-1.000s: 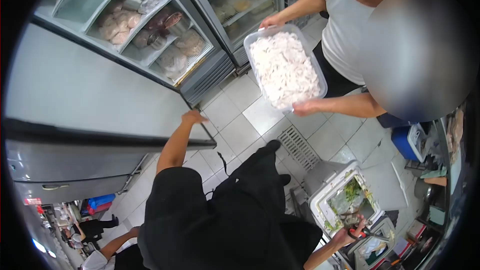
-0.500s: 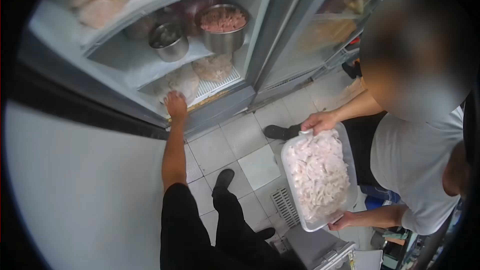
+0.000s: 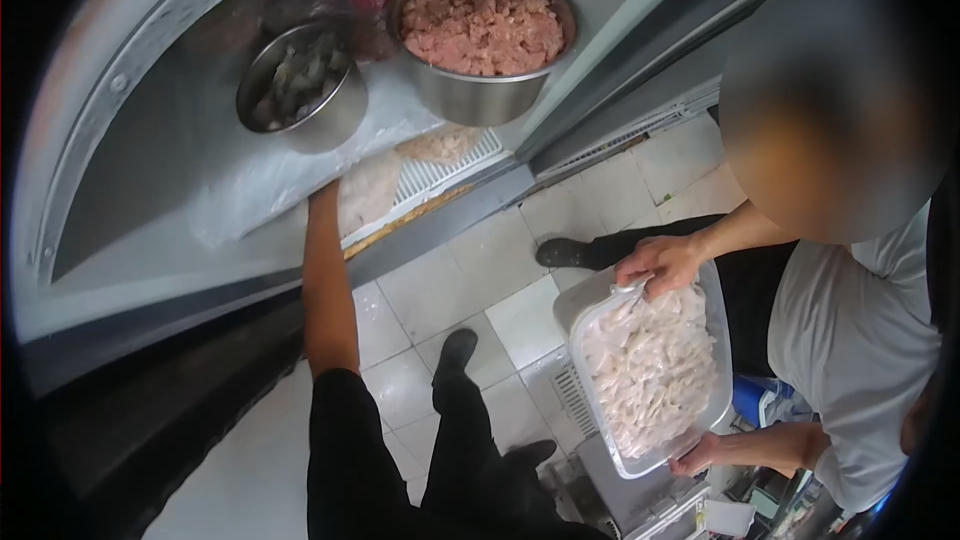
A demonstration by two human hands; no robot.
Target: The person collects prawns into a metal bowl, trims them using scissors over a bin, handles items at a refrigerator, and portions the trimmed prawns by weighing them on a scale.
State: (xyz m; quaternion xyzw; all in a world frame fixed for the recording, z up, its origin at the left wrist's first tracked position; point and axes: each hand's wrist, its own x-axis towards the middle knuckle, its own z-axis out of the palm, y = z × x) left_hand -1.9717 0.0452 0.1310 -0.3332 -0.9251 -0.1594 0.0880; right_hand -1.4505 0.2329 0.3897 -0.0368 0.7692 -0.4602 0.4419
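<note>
My left forearm reaches into the lower part of an open fridge, and my left hand is hidden under the shelf, beside a clear bag of pale food (image 3: 368,190). On the shelf above stand a steel pot of minced meat (image 3: 483,25) and a smaller steel pot with dark greyish pieces (image 3: 302,85). A second bag (image 3: 440,145) lies on the white rack at the fridge bottom. My right hand is out of view. At the right, a co-worker in a white shirt holds a plastic tub of pale sliced meat (image 3: 655,370) with both hands.
The fridge's bottom edge (image 3: 430,208) runs above the tiled floor (image 3: 430,280). A floor drain (image 3: 572,400) lies left of the tub. The co-worker's boot (image 3: 562,252) is close to the fridge. A grey bin (image 3: 615,485) and a blue container (image 3: 748,400) are lower right.
My left hand has moved from the door edge into the fridge's bottom compartment and out of sight. The view has come closer to the shelves. The co-worker's tub now appears lower and farther right.
</note>
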